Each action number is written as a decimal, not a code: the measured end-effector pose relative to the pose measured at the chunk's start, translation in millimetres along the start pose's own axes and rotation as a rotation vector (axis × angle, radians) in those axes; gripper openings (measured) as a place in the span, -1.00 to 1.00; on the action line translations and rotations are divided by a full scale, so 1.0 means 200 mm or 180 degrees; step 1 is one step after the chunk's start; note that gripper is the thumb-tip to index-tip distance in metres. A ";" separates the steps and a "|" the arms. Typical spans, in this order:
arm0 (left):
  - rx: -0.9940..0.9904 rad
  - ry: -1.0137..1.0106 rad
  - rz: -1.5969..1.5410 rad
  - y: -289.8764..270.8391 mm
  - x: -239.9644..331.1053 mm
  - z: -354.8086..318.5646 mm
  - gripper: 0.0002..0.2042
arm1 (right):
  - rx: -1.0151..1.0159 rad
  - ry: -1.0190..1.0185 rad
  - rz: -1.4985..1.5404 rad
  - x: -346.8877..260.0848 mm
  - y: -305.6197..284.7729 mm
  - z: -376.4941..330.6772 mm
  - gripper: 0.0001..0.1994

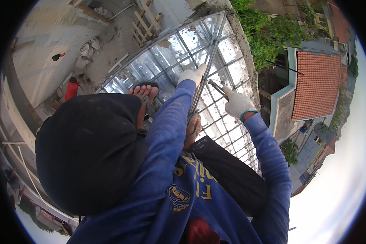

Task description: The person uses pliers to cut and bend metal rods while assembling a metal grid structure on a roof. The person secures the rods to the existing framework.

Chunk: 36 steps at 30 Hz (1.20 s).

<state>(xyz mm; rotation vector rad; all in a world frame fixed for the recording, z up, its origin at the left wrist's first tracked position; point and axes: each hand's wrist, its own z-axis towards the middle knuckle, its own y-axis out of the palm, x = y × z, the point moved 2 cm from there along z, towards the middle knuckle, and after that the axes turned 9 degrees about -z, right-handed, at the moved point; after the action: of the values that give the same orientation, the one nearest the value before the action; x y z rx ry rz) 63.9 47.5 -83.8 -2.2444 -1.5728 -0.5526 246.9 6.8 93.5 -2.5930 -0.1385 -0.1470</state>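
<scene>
My left hand (191, 76), in a white knit glove, grips a bundle of long steel reinforcing bars (211, 59) that runs diagonally over the mesh. Its fingers are partly hidden at the bars. Just to the right, my right hand (238, 105), also gloved in white, is closed around a pair of pincers (218, 88). The pincers' dark head points up and left toward the bars, with a small gap between. Beneath lies a grid of thin rebar (186, 44) over shiny silver sheeting (155, 61). My bare feet in sandals (144, 90) stand on the grid.
A rough concrete edge (248, 51) bounds the mesh on the right. Beyond it are green trees (268, 34) and an orange tiled roof (316, 85) lower down. At the left, wooden framing (145, 22), sacks (86, 50) and a person in red (72, 88) are on a lower level.
</scene>
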 end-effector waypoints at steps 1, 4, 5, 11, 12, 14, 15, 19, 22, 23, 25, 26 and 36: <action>-0.0078 -0.0050 -0.0010 -0.01 0.01 -0.01 0.03 | -0.0066 0.0013 -0.0055 -0.01 -0.02 0.00 -0.28; -0.0092 -0.0116 0.0012 0.00 0.02 -0.02 0.02 | -0.0058 0.0029 -0.0114 -0.02 -0.03 0.04 -0.29; -0.0047 -0.0134 0.0021 0.01 0.01 -0.01 0.02 | -0.0047 0.0014 -0.0168 -0.03 -0.05 0.04 -0.31; 0.0179 -0.0056 0.0134 0.05 -0.03 0.04 0.03 | 0.0281 -0.0056 -0.0771 -0.11 -0.15 0.03 -0.47; 0.0193 -0.0053 0.0088 0.05 -0.04 0.04 0.03 | 0.0354 -0.0038 -0.0870 -0.12 -0.16 0.02 -0.51; 0.0136 -0.0106 0.0030 0.05 -0.05 0.04 0.03 | 0.0502 -0.0035 -0.0990 -0.13 -0.16 0.03 -0.58; 0.0105 -0.0131 0.0002 0.06 -0.05 0.05 0.03 | 0.0577 -0.0048 -0.1010 -0.12 -0.13 0.04 -0.61; 0.0188 -0.0014 0.0062 0.05 -0.06 0.05 0.03 | 0.0528 -0.0059 -0.1045 -0.15 -0.17 0.02 -0.64; 0.0059 -0.0109 0.0070 0.04 -0.06 0.05 0.03 | 0.0760 -0.0288 -0.1332 -0.17 -0.24 -0.02 -0.62; -0.0109 -0.0201 0.0067 0.03 -0.04 0.03 0.04 | 0.0636 -0.0306 -0.1125 -0.15 -0.22 0.00 -0.64; -0.0143 -0.0263 0.0068 0.03 -0.03 0.04 0.04 | 0.0391 -0.0353 -0.0711 -0.09 -0.18 0.06 -0.67; 0.0005 -0.0238 0.0062 0.04 -0.04 0.04 0.03 | 0.0233 -0.0336 -0.0735 -0.07 -0.18 0.08 -0.69; -0.0024 -0.0087 0.0095 0.05 -0.06 0.07 0.03 | -0.2091 -0.0312 0.1433 0.16 -0.24 0.32 -0.54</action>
<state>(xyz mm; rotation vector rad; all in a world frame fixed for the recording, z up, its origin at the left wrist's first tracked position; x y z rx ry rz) 70.3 41.4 -102.4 -2.2864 -1.5502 -0.5226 276.6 82.8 68.0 -3.1966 0.5457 0.1227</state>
